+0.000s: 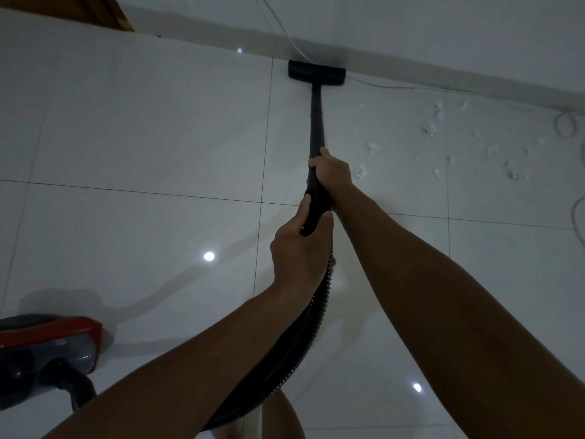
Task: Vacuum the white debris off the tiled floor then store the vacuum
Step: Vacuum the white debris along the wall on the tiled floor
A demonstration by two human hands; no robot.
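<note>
Nearest to us, the red and grey vacuum body [47, 350] sits low and to the left of the wand, with the ribbed black hose [285, 353] curving from it up under our arms. Our left hand [299, 248] is wrapped round the curved handle where hose meets tube, and just beyond it our right hand [332, 172] is clenched round the black wand [316, 122] itself, so both hands are grasping the vacuum and neither is free. Beyond them the wand runs straight out to the floor head [316, 70], which lies flat on the tiled floor [142, 137] and pressed close against the skirting [411, 63], next to a thin white cable [395, 87] trailing along the wall.

The white debris [433, 122] is scattered to the right of the wand, from a scrap just beside our right hand out to a looser cluster near the wall; none of it lies under the head at present, so we judge most of the cleaning is still to come.

To do this stroke well we should draw the head back and swing it rightward, keeping it flat to the tiles, working in overlapping passes through the cluster. We ought to steer clear of the cable and the coil [565, 125] of it further right, which the suction could snag
</note>
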